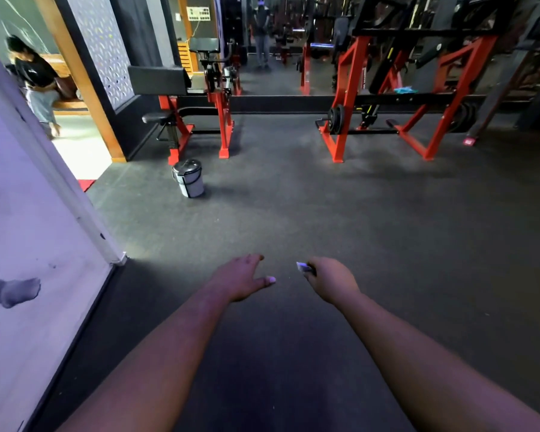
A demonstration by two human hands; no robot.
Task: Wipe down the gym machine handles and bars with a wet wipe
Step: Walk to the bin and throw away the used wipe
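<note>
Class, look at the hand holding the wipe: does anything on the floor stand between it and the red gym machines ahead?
Nothing visible does. The right hand pinches the wipe; bare dark floor runs to the red machine. The small bin stands off left.

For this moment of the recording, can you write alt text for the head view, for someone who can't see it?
Two bare arms reach forward over a dark gym floor: the left hand is open and holds nothing, while the right hand pinches a small pale wipe. Ahead stand red-framed machines before a mirror wall, with a small lidded bin on the floor to the left.
</note>
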